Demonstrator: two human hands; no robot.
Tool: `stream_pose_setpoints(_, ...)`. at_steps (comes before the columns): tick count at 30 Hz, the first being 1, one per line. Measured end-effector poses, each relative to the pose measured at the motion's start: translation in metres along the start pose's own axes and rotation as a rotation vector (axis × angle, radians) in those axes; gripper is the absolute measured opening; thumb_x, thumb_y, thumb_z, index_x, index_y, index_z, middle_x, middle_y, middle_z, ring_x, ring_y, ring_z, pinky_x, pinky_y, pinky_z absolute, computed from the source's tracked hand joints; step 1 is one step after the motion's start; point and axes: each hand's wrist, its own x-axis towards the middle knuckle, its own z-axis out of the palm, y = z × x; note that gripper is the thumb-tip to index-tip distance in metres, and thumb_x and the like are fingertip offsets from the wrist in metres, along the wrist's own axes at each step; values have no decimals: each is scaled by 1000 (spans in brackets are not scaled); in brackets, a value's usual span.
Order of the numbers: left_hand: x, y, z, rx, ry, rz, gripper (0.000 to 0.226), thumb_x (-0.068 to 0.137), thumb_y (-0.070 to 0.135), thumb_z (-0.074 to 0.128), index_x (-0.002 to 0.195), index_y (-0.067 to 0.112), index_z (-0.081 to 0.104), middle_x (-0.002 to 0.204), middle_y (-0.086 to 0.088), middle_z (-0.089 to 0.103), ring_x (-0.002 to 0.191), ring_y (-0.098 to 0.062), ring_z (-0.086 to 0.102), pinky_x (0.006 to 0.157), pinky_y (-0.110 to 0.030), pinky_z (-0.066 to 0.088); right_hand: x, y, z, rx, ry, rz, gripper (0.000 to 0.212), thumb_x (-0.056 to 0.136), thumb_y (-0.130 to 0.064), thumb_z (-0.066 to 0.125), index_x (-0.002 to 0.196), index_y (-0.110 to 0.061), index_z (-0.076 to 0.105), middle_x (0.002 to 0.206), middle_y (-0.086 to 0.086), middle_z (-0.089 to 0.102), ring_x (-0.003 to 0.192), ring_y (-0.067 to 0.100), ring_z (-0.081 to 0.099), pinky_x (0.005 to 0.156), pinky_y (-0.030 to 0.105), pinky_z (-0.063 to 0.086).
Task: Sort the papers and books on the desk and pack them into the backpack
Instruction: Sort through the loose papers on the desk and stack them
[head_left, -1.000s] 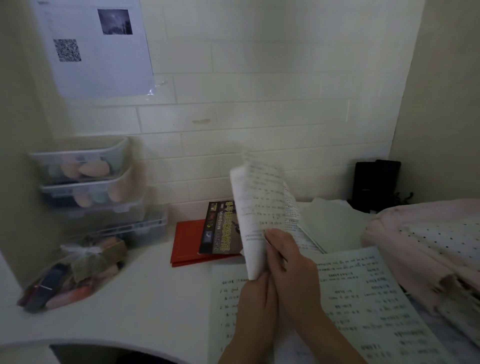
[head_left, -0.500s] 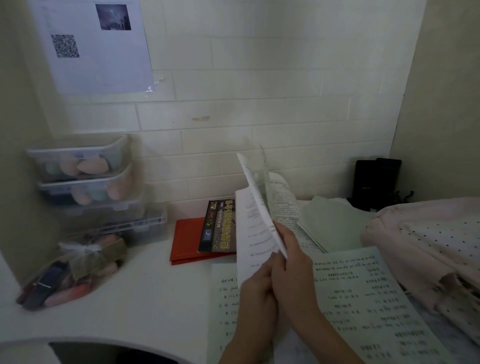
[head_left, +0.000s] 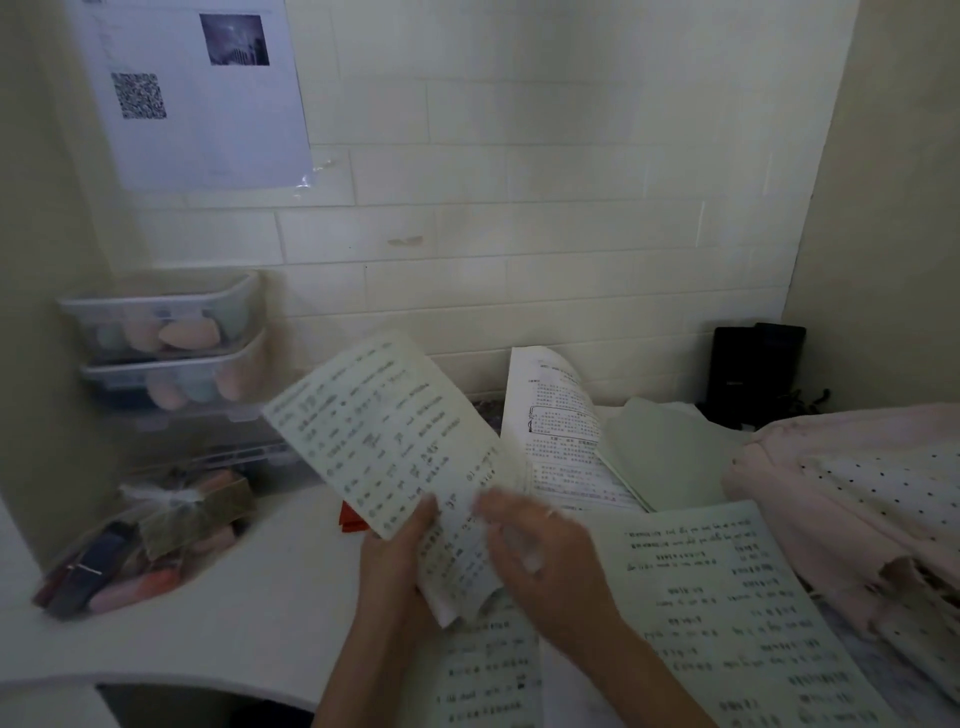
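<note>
I hold a printed sheet (head_left: 387, 441) up over the white desk (head_left: 234, 623), tilted to the left with its text side facing me. My left hand (head_left: 397, 561) grips its lower edge with the thumb on top. At the sheet's lower right edge is my right hand (head_left: 540, 556), blurred, its fingers curled on the paper. More printed sheets (head_left: 727, 603) lie flat under my hands. An open booklet (head_left: 561, 431) and a pale folded paper (head_left: 660, 447) lie behind them. A corner of a red book (head_left: 350, 519) shows under the held sheet. The pink dotted backpack (head_left: 857, 499) lies at the right.
Stacked clear drawers (head_left: 166, 343) with pastel items stand at the left wall. Below them lies a clear bag of small things (head_left: 145, 540). A black box (head_left: 753, 369) sits in the back right corner. A notice (head_left: 197, 93) hangs on the tiled wall.
The held sheet has swung from upright and folded to spread open and tilted left, now covering the dark book and most of the red one. My right hand has shifted right along its edge.
</note>
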Motion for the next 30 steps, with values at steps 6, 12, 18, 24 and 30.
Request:
stream_pose_setpoints(6, 2, 53, 4, 331, -432, 7, 31, 72, 10, 76, 100, 20, 72, 106, -10, 72, 96, -30, 69, 81, -49, 56, 25, 22, -48, 472, 89, 308, 114, 48, -77, 70, 144, -33, 28, 142, -19, 40, 128, -3, 41, 105, 25, 36)
stream_pose_setpoints(12, 0, 50, 16, 416, -350, 67, 24, 64, 14, 83, 82, 28, 76, 99, -5, 74, 87, -24, 72, 77, -44, 57, 22, 28, -67, 653, 141, 362, 90, 35, -67, 84, 111, -23, 63, 108, -3, 72, 102, 18, 67, 80, 29, 56)
stream_pose_setpoints(18, -9, 39, 23, 338, -211, 147, 46, 58, 13, 82, 99, 20, 63, 95, 3, 75, 83, -19, 73, 66, -36, 59, 21, 16, -77, 636, 33, 359, 77, 46, -56, 85, 111, -20, 62, 103, 3, 73, 88, 19, 71, 67, 32, 58)
stream_pose_setpoints(24, -10, 41, 29, 302, -219, 231, 32, 67, 9, 78, 96, 15, 66, 90, 4, 75, 79, -17, 73, 62, -29, 58, 23, 14, -76, 494, 180, 482, 37, 56, -37, 77, 89, -24, 66, 86, -3, 73, 73, 12, 71, 62, 29, 58)
stream_pose_setpoints(30, -6, 39, 32, 462, -357, 274, 29, 71, 5, 79, 93, 22, 70, 92, 10, 74, 85, -10, 71, 67, -24, 57, 25, 16, -75, 575, 242, 390, 61, 44, -49, 85, 98, -25, 65, 92, -6, 74, 82, 11, 71, 68, 31, 59)
